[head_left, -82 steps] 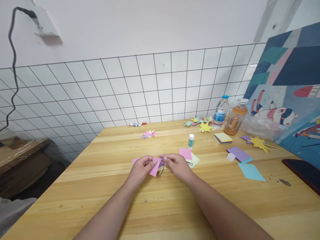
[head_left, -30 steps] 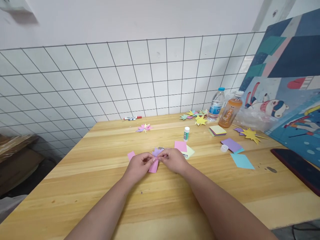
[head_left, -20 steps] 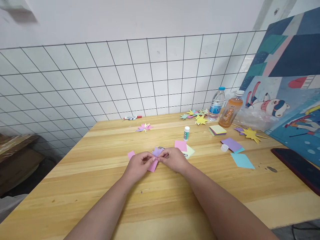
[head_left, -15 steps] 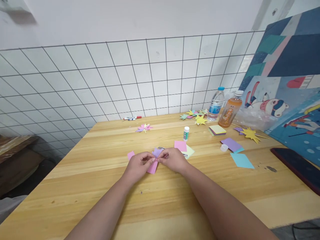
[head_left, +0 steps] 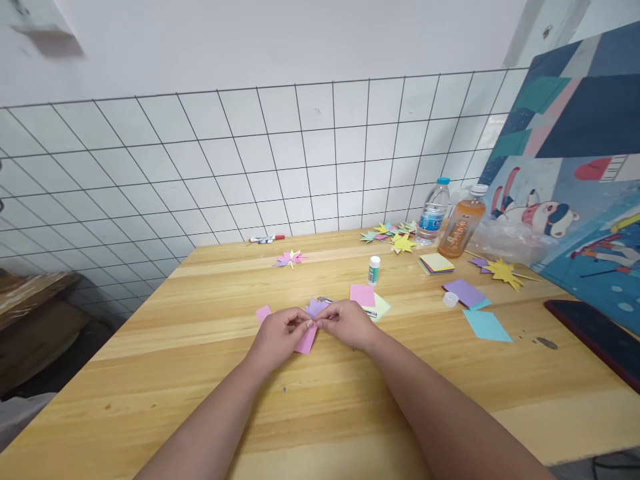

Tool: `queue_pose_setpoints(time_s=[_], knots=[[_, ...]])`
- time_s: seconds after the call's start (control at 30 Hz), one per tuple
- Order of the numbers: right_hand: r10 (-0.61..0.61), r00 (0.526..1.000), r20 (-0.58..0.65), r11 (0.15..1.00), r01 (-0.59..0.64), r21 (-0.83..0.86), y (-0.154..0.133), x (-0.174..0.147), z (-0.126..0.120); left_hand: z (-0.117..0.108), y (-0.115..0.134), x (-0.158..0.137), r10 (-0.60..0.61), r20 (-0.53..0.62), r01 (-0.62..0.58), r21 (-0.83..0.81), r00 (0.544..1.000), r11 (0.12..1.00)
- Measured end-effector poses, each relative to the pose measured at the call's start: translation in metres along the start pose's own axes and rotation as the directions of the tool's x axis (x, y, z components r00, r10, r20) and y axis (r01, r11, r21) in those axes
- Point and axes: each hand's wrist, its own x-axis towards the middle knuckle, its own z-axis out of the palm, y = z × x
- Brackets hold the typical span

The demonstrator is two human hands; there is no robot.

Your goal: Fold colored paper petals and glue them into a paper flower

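My left hand (head_left: pixel 284 337) and my right hand (head_left: pixel 347 325) meet over the middle of the table, thumbs and fingertips pinched together. Between them is a pink paper (head_left: pixel 307 341), its lower part showing below the fingertips. Just behind the fingers lies a purple pointed paper cut-out (head_left: pixel 315 307), partly covered; whether it joins the pink paper I cannot tell. A second pink piece of paper (head_left: pixel 263 312) pokes out behind my left hand. By my right hand, a pink square of paper (head_left: pixel 362 295) overlaps a pale yellow sheet (head_left: pixel 381 307).
A glue stick (head_left: pixel 374 271) stands upright beyond my right hand, its white cap (head_left: pixel 450 299) farther right. A water bottle (head_left: pixel 433 212) and an orange drink bottle (head_left: pixel 463 223) stand at the back right. Nearby are yellow paper stars (head_left: pixel 504 272), a paper stack (head_left: pixel 437 263) and a phone (head_left: pixel 590 340).
The whole view has shifted slightly, so everything sits a little lower. Both hands keep their pinch at the pink paper, with hardly any movement of the fingers.
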Motion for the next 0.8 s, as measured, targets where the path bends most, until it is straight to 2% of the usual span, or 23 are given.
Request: queue_pose_setpoints(time_s=[0.37,0.53,0.67,0.8], knots=[[0.020,1.000,-0.003,0.999,-0.020,-0.031,0.002,0.001,0.004,0.000,-0.002,0.000,-0.005,0.013,0.006,-0.053,1.000,0.999],[0.012,1.000,-0.006,0.999,-0.012,0.039,0.000,0.001,-0.001,0.000,-0.001,-0.001,-0.019,0.002,0.019,-0.036,1.000,0.999],[0.064,0.997,-0.034,0.996,-0.062,0.068,-0.001,0.002,-0.006,-0.001,-0.001,-0.001,-0.031,-0.019,0.031,-0.025,0.999,0.999],[0.095,0.995,0.025,0.984,-0.098,0.146,0.002,0.002,-0.005,0.000,-0.002,-0.001,-0.026,-0.021,0.025,-0.037,0.999,0.999]])
